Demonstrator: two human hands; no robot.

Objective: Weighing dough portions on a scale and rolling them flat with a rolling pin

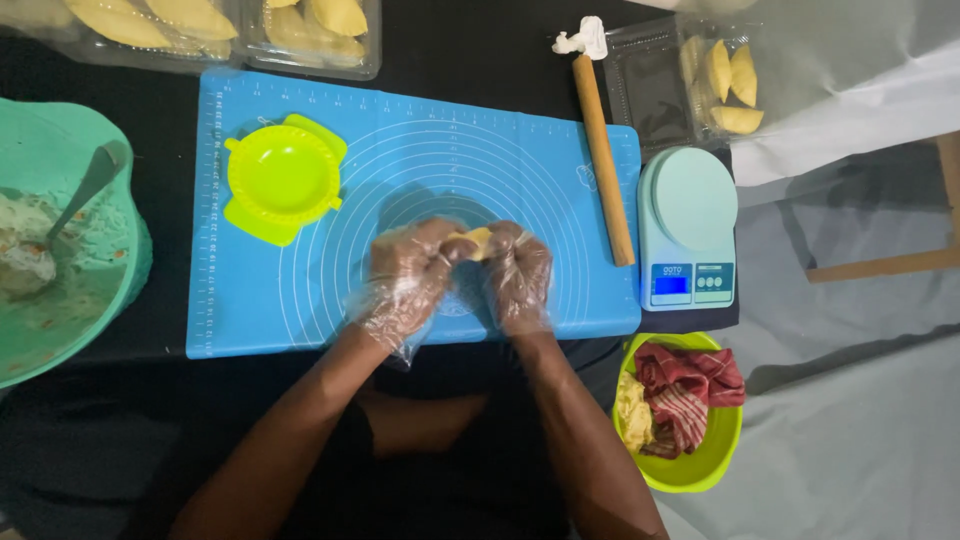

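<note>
Both my hands wear clear plastic gloves and meet over the middle of a blue silicone pastry mat [300, 300]. Together my left hand [405, 275] and my right hand [518, 275] pinch a small lump of yellow dough [472, 241] between their fingertips. A lime-green dumpling press [283, 178] lies open on the mat, to the left of my hands. At the mat's right edge rests a wooden rolling pin [605, 160], pointing away from me.
A teal bowl of filling [60, 300] with a spoon [85, 190] stands at left. Clear trays of folded pastries [730, 85] sit along the back. A pale-blue kitchen scale [688, 225] stands at right, and a lime bowl with dough and a red cloth [685, 400] below it.
</note>
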